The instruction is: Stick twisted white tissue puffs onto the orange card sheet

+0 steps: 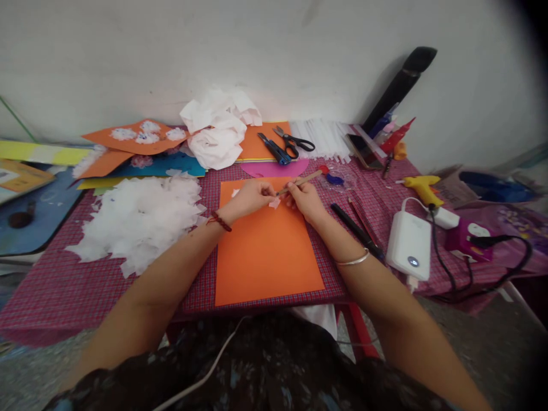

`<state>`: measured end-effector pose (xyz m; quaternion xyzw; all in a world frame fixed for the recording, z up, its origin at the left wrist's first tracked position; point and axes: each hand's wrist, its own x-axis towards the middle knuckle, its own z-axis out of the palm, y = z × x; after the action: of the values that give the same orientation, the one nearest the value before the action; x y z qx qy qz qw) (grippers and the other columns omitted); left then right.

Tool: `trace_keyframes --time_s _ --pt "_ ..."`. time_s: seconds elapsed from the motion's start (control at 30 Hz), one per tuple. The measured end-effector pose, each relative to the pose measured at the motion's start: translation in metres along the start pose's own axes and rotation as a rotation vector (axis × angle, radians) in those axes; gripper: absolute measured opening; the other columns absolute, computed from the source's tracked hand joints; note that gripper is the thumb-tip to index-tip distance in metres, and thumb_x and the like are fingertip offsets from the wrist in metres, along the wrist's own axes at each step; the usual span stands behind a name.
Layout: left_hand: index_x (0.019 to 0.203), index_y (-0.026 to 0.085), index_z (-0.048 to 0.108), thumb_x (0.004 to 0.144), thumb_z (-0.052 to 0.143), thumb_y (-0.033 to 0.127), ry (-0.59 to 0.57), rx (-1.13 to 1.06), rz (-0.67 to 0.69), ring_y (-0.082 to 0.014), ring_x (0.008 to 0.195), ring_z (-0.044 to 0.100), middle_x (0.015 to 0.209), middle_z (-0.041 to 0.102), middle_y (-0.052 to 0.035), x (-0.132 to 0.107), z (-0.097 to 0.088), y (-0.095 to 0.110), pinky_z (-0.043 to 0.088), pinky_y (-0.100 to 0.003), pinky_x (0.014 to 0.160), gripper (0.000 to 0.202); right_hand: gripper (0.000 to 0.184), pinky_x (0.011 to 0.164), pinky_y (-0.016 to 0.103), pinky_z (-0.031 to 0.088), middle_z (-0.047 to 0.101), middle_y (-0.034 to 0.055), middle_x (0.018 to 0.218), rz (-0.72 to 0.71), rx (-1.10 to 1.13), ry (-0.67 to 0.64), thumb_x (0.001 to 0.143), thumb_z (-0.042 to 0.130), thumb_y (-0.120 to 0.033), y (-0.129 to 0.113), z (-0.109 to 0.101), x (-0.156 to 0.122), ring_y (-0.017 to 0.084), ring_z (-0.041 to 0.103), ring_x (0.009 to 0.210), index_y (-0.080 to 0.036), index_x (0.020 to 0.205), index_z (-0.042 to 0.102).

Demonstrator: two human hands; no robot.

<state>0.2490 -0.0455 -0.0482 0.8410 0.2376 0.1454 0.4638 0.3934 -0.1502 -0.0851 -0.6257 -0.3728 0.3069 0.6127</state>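
Observation:
Both my hands meet over the top of an orange paper sheet point(265, 251) lying on the checked tablecloth. My right hand point(305, 200) is closed around a wooden stick with a red tip point(305, 180), which points up and to the right. My left hand point(250, 197) pinches a small pale pink tissue scrap point(274, 202) against the stick's near end. Another small white scrap lies on the orange sheet by my left knuckles.
A heap of white tissue pieces point(137, 220) lies left. Crumpled white paper point(218, 134), scissors point(293, 141) and a pink disc point(274, 168) sit behind. To the right are a black pen point(357, 231), a white power bank point(409, 245), a yellow glue gun point(422, 185) and cables.

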Motion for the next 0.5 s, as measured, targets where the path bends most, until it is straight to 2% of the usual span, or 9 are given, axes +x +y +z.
trace_keyframes --time_s 0.07,0.23,0.5 --pt "0.066 0.014 0.064 0.068 0.064 0.021 0.072 0.054 -0.011 -0.0123 0.064 0.056 0.069 0.067 -0.0028 0.004 0.005 -0.006 0.038 -0.022 0.056 0.007 0.032 0.036 0.02 0.035 0.065 -0.0005 0.063 0.038 0.042 0.043 0.084 0.063 -0.049 -0.003 0.0 0.0 0.007 0.049 0.039 -0.019 0.079 0.054" --pt "0.064 0.015 0.061 0.069 0.063 0.018 0.087 0.195 -0.025 -0.0118 0.06 0.051 0.066 0.063 -0.002 0.008 0.003 -0.011 0.033 -0.024 0.054 0.007 0.028 0.038 0.019 0.033 0.06 -0.0037 0.057 0.02 0.111 0.21 0.088 0.055 -0.047 -0.012 -0.003 -0.004 0.007 0.047 0.039 -0.022 0.078 0.05" --pt "0.063 0.015 0.06 0.071 0.062 0.018 0.08 0.2 -0.042 -0.0117 0.06 0.05 0.065 0.062 -0.0011 0.009 0.005 -0.012 0.033 -0.024 0.055 0.008 0.03 0.046 0.022 0.037 0.06 -0.0022 0.058 -0.176 -0.064 0.08 0.088 0.055 -0.049 -0.006 -0.002 -0.012 0.009 0.049 0.044 -0.021 0.076 0.052"
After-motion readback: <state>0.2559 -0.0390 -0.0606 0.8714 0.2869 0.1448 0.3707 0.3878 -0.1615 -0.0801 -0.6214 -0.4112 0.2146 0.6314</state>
